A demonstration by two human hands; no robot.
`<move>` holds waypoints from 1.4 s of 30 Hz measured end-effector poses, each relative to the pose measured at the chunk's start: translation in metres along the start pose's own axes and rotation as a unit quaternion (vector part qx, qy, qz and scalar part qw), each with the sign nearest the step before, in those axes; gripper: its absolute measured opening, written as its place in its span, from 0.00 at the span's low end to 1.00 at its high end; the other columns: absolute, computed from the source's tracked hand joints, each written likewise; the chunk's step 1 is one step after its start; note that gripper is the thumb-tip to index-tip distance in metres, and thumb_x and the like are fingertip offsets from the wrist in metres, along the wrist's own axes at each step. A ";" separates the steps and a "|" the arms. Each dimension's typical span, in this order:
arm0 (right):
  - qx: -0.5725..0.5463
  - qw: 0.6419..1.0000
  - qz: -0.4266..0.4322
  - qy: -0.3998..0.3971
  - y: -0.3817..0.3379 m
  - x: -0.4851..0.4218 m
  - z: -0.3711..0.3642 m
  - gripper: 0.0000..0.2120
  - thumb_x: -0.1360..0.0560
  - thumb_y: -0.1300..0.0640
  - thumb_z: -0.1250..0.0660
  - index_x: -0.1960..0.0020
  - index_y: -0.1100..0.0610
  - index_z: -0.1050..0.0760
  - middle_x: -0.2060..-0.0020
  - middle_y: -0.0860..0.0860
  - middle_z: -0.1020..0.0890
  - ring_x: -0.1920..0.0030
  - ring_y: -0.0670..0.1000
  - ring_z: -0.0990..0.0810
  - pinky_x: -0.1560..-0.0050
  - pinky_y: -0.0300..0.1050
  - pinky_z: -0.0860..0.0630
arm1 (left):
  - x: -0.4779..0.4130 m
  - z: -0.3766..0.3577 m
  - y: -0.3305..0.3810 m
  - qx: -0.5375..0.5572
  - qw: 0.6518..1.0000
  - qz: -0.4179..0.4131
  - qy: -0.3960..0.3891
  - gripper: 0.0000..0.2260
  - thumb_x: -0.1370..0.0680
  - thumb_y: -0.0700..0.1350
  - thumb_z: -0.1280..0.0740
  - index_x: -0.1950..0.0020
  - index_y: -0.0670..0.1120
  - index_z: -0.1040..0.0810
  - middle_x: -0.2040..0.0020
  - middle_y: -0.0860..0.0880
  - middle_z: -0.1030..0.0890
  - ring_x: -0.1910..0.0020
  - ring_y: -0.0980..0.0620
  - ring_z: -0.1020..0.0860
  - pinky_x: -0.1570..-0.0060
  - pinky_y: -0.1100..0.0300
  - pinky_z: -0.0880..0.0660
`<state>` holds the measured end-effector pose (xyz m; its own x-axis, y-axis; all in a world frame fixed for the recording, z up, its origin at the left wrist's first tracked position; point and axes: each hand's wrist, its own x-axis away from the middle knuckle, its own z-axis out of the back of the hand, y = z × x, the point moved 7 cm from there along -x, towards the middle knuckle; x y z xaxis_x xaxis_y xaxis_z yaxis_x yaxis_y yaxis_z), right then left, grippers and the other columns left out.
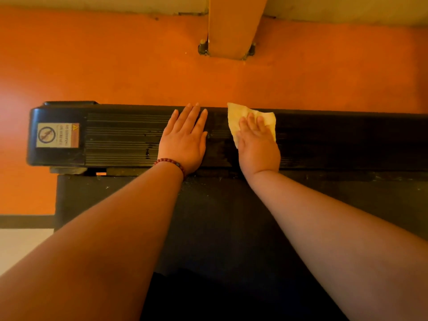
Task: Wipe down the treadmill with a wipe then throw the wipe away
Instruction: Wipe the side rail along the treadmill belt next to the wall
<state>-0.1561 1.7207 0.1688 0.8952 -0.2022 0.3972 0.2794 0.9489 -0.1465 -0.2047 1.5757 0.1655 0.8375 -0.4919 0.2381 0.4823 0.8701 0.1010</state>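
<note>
A black ribbed side rail of the treadmill runs across the view, with the dark belt below it. My left hand rests flat on the rail, fingers straight, a red bead bracelet on its wrist. Just to its right my right hand presses a pale yellow wipe flat against the rail. The wipe sticks out beyond the fingertips and to both sides of them; part of it is hidden under the palm. A damp, shiny patch shows on the rail between the two hands.
A warning sticker sits on the rail's glossy end cap at the left. Beyond the rail lies orange floor, with an orange post bolted down at top centre. A pale floor strip shows at the lower left.
</note>
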 end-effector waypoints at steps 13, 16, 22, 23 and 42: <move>0.018 0.997 0.077 -0.003 0.008 -0.015 0.009 0.23 0.15 0.54 0.54 0.21 0.55 0.51 0.21 0.53 0.51 0.22 0.55 0.55 0.25 0.46 0.59 | 0.003 0.003 0.006 -0.060 0.997 0.038 -0.007 0.25 0.17 0.53 0.56 0.21 0.49 0.54 0.20 0.48 0.52 0.22 0.50 0.55 0.28 0.53 0.66; 0.055 0.976 0.210 -0.017 -0.016 -0.001 -0.002 0.24 0.15 0.53 0.52 0.21 0.55 0.51 0.21 0.53 0.51 0.22 0.56 0.55 0.25 0.48 0.59 | 0.003 0.004 0.007 -0.072 0.996 0.054 -0.006 0.25 0.17 0.53 0.57 0.21 0.50 0.53 0.20 0.49 0.52 0.22 0.50 0.54 0.27 0.52 0.65; 0.070 0.968 0.242 -0.025 0.002 -0.008 0.002 0.24 0.15 0.55 0.51 0.21 0.56 0.52 0.21 0.53 0.52 0.22 0.53 0.55 0.25 0.45 0.60 | 0.005 0.006 0.010 -0.083 0.990 0.110 -0.025 0.24 0.17 0.55 0.58 0.21 0.52 0.56 0.20 0.48 0.56 0.22 0.50 0.57 0.28 0.51 0.67; 0.068 0.971 0.229 -0.027 0.003 -0.009 0.003 0.24 0.15 0.56 0.52 0.21 0.56 0.53 0.21 0.53 0.53 0.22 0.52 0.56 0.25 0.45 0.60 | 0.006 0.006 0.011 -0.088 0.988 0.119 -0.033 0.24 0.17 0.55 0.59 0.21 0.53 0.58 0.20 0.48 0.56 0.22 0.50 0.57 0.29 0.50 0.67; 0.063 0.966 0.248 -0.024 -0.039 -0.010 -0.004 0.25 0.16 0.52 0.53 0.21 0.53 0.56 0.21 0.54 0.55 0.22 0.57 0.57 0.24 0.51 0.58 | 0.036 0.006 -0.021 0.016 0.965 0.262 -0.003 0.29 0.17 0.58 0.57 0.21 0.46 0.60 0.21 0.46 0.60 0.22 0.49 0.59 0.27 0.50 0.65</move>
<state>-0.1747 1.6844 0.1671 0.8899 0.2943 0.3485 -0.2273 0.9485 -0.2204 -0.1864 1.5400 0.1773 0.9625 0.0167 0.2706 -0.0159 0.9999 -0.0052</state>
